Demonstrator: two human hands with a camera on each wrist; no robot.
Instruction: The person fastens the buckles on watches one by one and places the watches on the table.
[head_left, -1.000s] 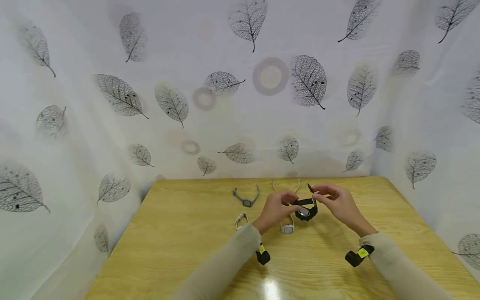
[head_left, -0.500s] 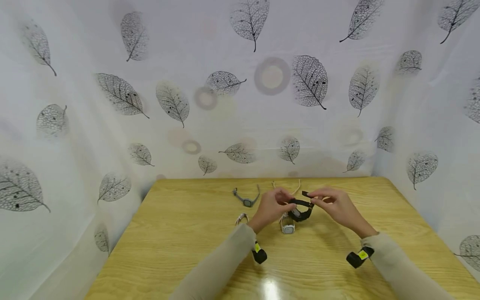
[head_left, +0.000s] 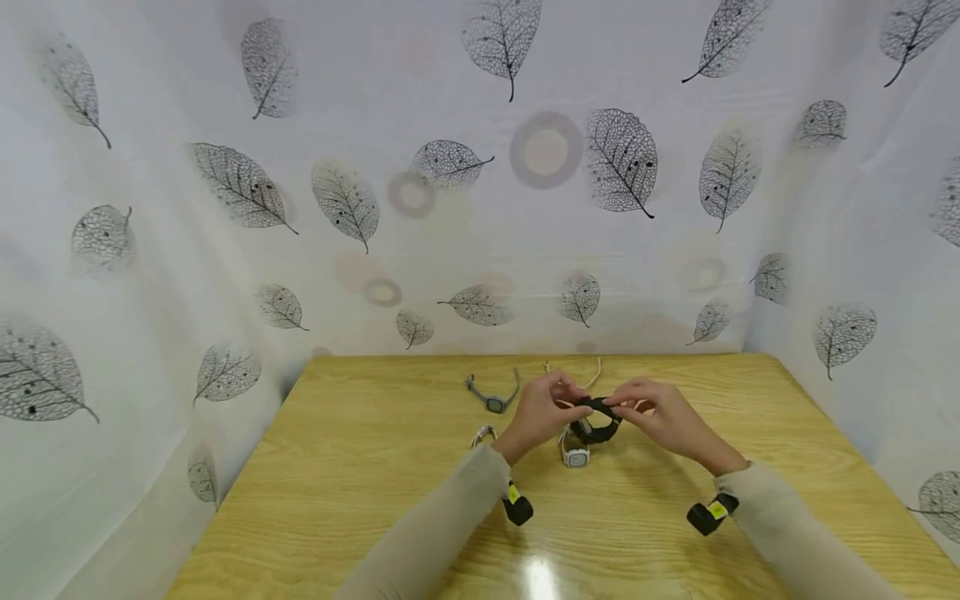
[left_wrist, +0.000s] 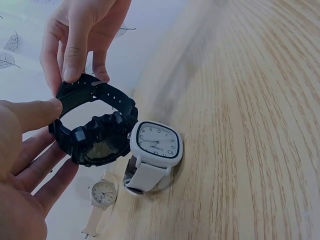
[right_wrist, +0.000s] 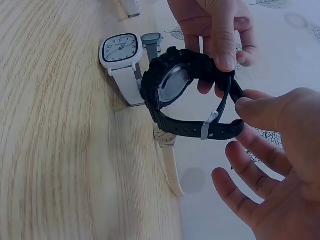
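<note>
A black wristwatch [head_left: 600,432] with a thick digital-style case is held above the table by both hands, its strap bent into a loop. My left hand [head_left: 534,415] pinches one strap piece with thumb and fingers. On the other side, my right hand [head_left: 658,413] pinches the strap's end where the two pieces overlap. The silver buckle [right_wrist: 210,125] shows on the strap in the right wrist view, along with the metal case back [right_wrist: 174,85]. Right behind the black watch, a white square-faced watch [left_wrist: 156,142] stands on its side on the table.
A grey watch [head_left: 495,405] lies at the back, left of the hands. Behind them is a cream-strapped watch [left_wrist: 103,193] with a round face. Another pale watch [head_left: 483,432] is partly hidden by the left arm. The wooden table [head_left: 360,467] meets a leaf-patterned curtain [head_left: 480,250].
My right hand has moved left toward my left hand. The strap end that stuck up has come down over the other strap piece, and the black watch has shifted slightly left.
</note>
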